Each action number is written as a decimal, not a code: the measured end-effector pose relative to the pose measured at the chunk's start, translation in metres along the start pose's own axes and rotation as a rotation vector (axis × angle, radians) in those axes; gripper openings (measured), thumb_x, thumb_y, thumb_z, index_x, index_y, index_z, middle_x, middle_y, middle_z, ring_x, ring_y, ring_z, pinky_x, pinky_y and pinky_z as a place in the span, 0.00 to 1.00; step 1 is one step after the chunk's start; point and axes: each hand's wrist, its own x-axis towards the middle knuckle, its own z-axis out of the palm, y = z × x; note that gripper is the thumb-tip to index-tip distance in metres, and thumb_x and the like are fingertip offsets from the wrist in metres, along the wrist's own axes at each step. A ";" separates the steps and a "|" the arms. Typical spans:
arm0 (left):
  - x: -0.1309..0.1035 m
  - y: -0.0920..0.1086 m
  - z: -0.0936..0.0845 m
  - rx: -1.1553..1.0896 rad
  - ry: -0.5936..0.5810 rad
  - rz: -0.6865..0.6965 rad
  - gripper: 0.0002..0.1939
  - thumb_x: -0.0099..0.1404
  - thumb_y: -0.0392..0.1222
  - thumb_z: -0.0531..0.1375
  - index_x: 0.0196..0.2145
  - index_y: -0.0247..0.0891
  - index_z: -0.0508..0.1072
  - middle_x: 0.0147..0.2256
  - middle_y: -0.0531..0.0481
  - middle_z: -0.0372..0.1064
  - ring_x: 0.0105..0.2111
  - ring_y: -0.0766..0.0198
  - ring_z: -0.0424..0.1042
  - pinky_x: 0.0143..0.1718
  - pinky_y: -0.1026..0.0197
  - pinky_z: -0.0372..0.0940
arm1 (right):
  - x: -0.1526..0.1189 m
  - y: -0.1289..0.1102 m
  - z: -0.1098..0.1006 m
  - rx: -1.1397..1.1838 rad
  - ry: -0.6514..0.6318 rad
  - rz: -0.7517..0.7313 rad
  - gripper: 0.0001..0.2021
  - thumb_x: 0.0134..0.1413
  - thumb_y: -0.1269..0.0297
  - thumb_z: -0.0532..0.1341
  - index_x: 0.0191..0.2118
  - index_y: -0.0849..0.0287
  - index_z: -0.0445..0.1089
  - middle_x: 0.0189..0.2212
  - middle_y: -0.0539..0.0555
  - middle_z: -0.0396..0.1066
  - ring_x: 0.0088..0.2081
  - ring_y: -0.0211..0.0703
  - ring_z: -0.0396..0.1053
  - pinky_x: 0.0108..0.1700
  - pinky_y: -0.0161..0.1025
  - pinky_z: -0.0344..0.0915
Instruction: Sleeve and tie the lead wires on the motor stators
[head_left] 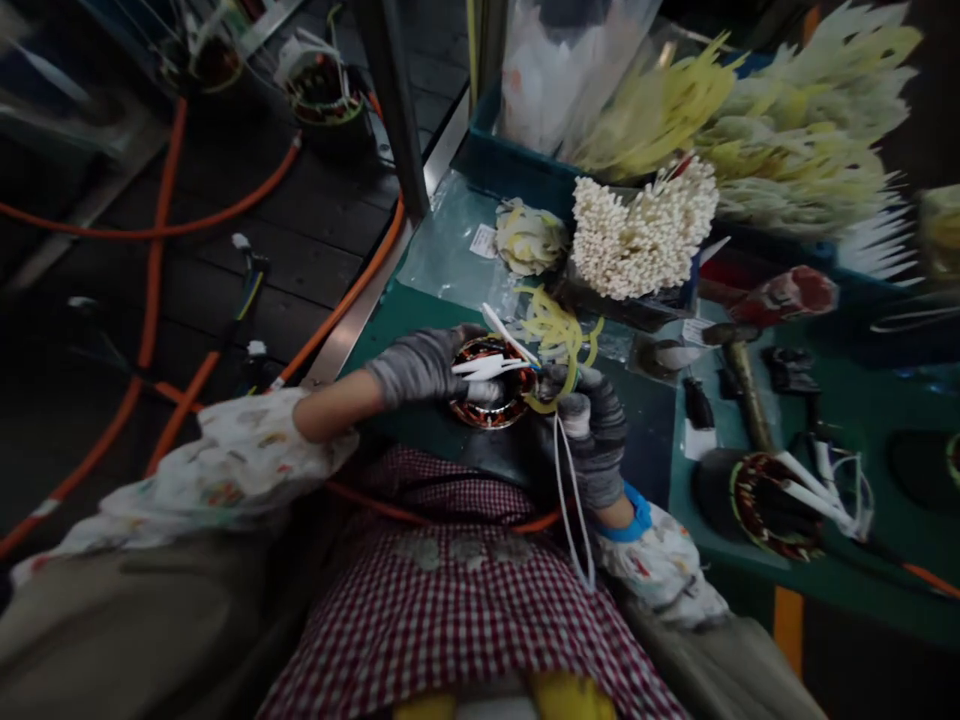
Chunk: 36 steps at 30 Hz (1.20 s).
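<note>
A round motor stator (472, 414) with copper windings sits on the green table before me. My left hand (424, 366), in a grey glove, grips its left rim, with a pale-tipped digit inside the ring. White sleeves (491, 368) lie across the opening. At the right rim, my right hand (600, 425), also gloved, has its fingers pinched on a curved yellow strip (555, 402). A thin white cord (564, 480) hangs in a loop below that hand. Just beyond the stator is a tangle of yellow strips (556, 325). The exact fingertip contact is partly hidden.
A bundle of white-tipped sticks (645, 230) stands behind, before a blue bin (517, 145) with bagged strips. At right lie a hammer (746, 385) and another stator (772, 505). Orange cables (154, 290) run at left, near a metal post (397, 110).
</note>
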 end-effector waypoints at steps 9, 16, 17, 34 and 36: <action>0.003 -0.011 0.025 -0.547 0.185 0.106 0.40 0.61 0.73 0.74 0.57 0.39 0.82 0.57 0.37 0.83 0.57 0.40 0.82 0.64 0.39 0.77 | -0.017 -0.022 0.027 -0.910 -0.545 -0.422 0.14 0.73 0.66 0.71 0.60 0.48 0.86 0.46 0.59 0.86 0.48 0.55 0.78 0.51 0.49 0.74; -0.041 0.006 0.050 -0.408 0.414 0.205 0.31 0.66 0.68 0.76 0.54 0.43 0.82 0.53 0.41 0.81 0.56 0.41 0.81 0.62 0.36 0.80 | -0.058 -0.020 0.013 -0.718 -0.430 -0.431 0.11 0.73 0.67 0.71 0.54 0.47 0.87 0.48 0.55 0.88 0.49 0.52 0.79 0.53 0.48 0.75; -0.046 0.007 0.051 -0.357 0.444 0.210 0.29 0.68 0.67 0.75 0.55 0.44 0.81 0.54 0.41 0.81 0.57 0.42 0.81 0.62 0.35 0.80 | -0.063 -0.019 0.013 -0.693 -0.438 -0.379 0.11 0.74 0.67 0.70 0.55 0.46 0.87 0.50 0.55 0.88 0.50 0.53 0.79 0.54 0.49 0.76; -0.052 -0.003 0.043 -0.139 0.410 0.435 0.40 0.70 0.72 0.71 0.68 0.44 0.75 0.63 0.39 0.74 0.64 0.42 0.76 0.69 0.34 0.76 | -0.064 -0.032 0.026 -0.658 -0.511 -0.032 0.12 0.75 0.63 0.66 0.55 0.44 0.87 0.52 0.58 0.87 0.54 0.61 0.78 0.60 0.63 0.75; -0.052 -0.005 0.043 -0.122 0.376 0.522 0.49 0.69 0.74 0.72 0.76 0.45 0.68 0.68 0.37 0.70 0.71 0.37 0.69 0.75 0.29 0.68 | -0.066 -0.031 0.027 -0.679 -0.496 -0.034 0.11 0.74 0.63 0.67 0.54 0.46 0.87 0.51 0.59 0.86 0.53 0.61 0.78 0.60 0.62 0.75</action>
